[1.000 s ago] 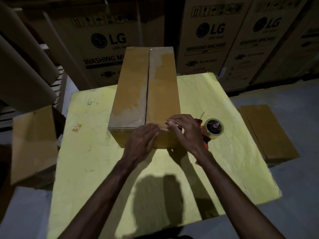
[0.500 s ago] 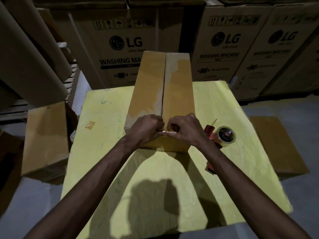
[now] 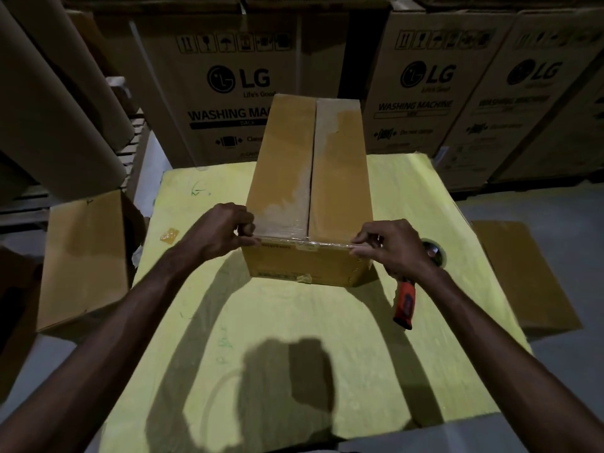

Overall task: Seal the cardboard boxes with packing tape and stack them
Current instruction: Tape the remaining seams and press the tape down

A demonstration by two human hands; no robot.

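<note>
Now our left hand (image 3: 215, 233) and right hand (image 3: 394, 251) pinch the tape strip (image 3: 307, 244) at the two near corners of the box (image 3: 310, 178), which runs lengthwise toward the far edge of the tabletop (image 3: 294, 322).

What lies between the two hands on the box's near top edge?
Head view: clear packing tape runs along the cardboard box edge from left hand to right hand, crossing the flap seam.
</note>
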